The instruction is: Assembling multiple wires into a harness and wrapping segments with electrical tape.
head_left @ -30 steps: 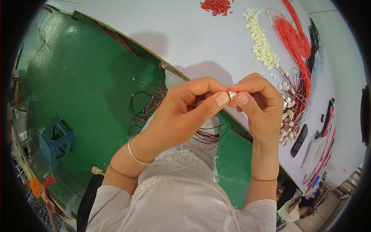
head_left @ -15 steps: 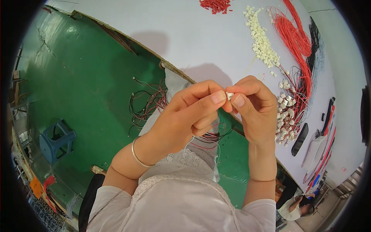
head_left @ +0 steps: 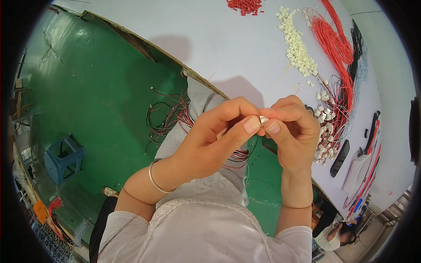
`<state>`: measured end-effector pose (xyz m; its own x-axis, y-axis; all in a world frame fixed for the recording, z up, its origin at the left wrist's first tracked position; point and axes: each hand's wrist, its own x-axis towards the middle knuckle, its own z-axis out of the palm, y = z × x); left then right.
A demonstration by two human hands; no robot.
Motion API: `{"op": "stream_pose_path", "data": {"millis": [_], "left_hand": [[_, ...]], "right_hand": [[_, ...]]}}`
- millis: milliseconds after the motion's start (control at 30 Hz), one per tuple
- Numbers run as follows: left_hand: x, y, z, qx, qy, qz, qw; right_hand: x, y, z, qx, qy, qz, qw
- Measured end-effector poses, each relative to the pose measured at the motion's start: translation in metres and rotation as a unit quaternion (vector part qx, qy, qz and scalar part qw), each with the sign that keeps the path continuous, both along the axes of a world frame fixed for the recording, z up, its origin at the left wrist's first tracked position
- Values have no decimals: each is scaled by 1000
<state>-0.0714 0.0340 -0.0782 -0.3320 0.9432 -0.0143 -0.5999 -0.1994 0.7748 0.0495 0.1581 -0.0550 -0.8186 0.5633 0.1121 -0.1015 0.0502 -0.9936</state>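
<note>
A small white plastic connector housing (head_left: 263, 120) is pinched between the fingertips of both hands, above the table's near edge. My left hand (head_left: 221, 140) holds it from the left between thumb and forefinger, a bangle on that wrist. From the other side my right hand (head_left: 294, 131) grips it with thumb and forefinger, its other fingers curled in. Fingers hide much of the housing. Below my hands, a bundle of red, black and white wires (head_left: 239, 156) lies over my lap, and more wires (head_left: 169, 115) hang off to its left.
On the white table (head_left: 210, 39) lie a heap of white housings (head_left: 296, 46), red pieces (head_left: 244, 6), red wires (head_left: 331, 39) and wired white connectors (head_left: 325, 131). A blue stool (head_left: 66, 158) stands on the green floor to the left. Another person (head_left: 335, 236) sits at lower right.
Both hands have come slightly toward me and to the right, with the connector housing still between them. The housing has turned a little in the fingertips.
</note>
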Motion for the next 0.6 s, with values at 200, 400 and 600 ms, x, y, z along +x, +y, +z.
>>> {"op": "stream_pose_path", "data": {"millis": [200, 400, 600], "left_hand": [[-2, -3, -6, 53, -70, -84, 993], [2, -6, -11, 78, -22, -75, 994], [6, -6, -9, 64, 22, -52, 996]], "right_hand": [[6, 3, -5, 2, 56, 36, 998], [11, 1, -13, -18, 86, 47, 995], [13, 0, -13, -31, 79, 50, 995]]}}
